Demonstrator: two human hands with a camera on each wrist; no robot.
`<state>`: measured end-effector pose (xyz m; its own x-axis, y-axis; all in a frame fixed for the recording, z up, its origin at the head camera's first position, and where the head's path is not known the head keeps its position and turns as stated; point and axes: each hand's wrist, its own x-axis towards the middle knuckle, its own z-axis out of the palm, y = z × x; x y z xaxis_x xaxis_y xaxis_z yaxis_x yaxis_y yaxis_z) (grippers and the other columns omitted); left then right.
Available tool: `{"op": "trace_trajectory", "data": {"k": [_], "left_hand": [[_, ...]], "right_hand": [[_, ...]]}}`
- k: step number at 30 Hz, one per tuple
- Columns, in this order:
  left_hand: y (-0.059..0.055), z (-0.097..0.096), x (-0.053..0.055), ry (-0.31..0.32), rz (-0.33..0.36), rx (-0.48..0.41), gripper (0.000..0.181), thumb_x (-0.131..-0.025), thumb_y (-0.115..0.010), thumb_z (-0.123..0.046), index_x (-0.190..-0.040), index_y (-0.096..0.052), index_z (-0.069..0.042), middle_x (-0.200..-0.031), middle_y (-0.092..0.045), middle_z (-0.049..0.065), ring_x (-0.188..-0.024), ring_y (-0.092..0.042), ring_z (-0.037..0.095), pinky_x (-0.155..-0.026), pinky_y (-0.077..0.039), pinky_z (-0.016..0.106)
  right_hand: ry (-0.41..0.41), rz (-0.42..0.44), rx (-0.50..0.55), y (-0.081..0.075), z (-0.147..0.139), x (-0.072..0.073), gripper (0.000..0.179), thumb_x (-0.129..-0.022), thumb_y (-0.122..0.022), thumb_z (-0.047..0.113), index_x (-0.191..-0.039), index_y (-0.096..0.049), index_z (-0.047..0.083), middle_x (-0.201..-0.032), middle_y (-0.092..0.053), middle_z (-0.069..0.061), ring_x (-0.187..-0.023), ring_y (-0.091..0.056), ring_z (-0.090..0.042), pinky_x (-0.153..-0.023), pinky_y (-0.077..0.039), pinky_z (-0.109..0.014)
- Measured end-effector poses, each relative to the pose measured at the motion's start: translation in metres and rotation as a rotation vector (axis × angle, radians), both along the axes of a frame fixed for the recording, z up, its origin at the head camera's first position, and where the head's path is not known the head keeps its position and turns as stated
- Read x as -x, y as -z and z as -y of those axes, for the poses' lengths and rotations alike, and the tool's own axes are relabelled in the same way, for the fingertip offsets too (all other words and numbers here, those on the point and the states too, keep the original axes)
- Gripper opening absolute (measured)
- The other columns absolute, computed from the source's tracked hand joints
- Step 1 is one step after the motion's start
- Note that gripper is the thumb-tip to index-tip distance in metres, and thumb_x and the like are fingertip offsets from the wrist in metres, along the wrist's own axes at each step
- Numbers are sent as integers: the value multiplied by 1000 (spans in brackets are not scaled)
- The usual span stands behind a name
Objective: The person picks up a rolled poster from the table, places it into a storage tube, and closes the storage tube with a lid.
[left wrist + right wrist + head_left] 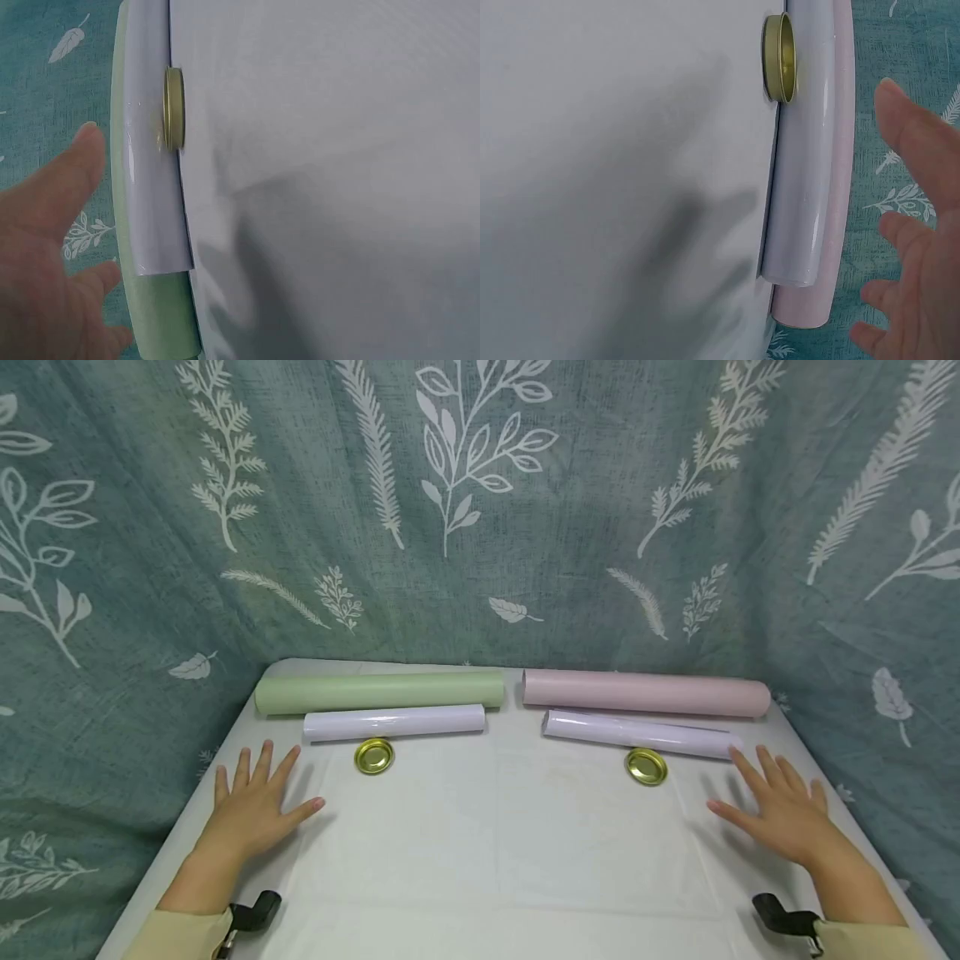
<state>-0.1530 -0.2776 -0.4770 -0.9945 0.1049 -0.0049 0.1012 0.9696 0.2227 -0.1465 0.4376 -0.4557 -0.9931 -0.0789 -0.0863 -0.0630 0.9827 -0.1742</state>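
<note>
My left hand point(251, 810) is spread over the left side of the table, fingers straight, holding nothing. Beyond it lie a long green tube point(378, 692) and a shorter, glossy white roll point(393, 723). A gold round lid point(374, 756) sits just in front of that roll. On the right, my right hand point(787, 814) hovers with fingers apart and grips nothing; its fingertips appear close to the end of a second glossy white roll point(637, 732). A pink tube point(645, 693) lies behind this roll, and another gold lid point(647, 767) in front.
A white cloth point(495, 843) covers the table. Green-blue curtains point(480, 602) with white leaf prints hang behind and on both sides. A black wrist mount point(255, 912) shows at the left cuff, another black mount point(783, 914) at the right.
</note>
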Motion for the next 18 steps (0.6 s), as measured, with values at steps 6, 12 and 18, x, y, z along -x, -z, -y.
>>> {"op": "trace_trajectory", "data": {"k": [6, 12, 18], "left_hand": [[-6, -7, 5, 34, -32, -14, 96, -91, -53, -71, -158, -27, -8, -160, -12, 34, -144, -4, 60, -109, 6, 75], [-13, -17, 17, 64, -39, -9, 94, -93, -51, -70, -159, -26, -8, -161, -12, 31, -145, -6, 57, -111, 4, 74], [-14, -24, 31, 95, -42, 1, 93, -93, -47, -72, -160, -26, -11, -163, -8, 30, -146, -5, 56, -111, 3, 74]], "right_hand": [[-24, -47, -7, -2, 6, 9, 98, -95, -53, 65, -162, 0, 19, -161, 2, -33, -142, -1, -61, -99, 4, -84], [-56, -105, 0, -6, 11, 18, 95, -94, -56, 63, -163, -10, 17, -162, -6, -32, -143, -8, -59, -101, 0, -83], [-72, -123, 9, -8, 13, 26, 92, -94, -57, 62, -162, -16, 15, -160, -12, -34, -141, -12, -59, -103, -2, -82]]}}
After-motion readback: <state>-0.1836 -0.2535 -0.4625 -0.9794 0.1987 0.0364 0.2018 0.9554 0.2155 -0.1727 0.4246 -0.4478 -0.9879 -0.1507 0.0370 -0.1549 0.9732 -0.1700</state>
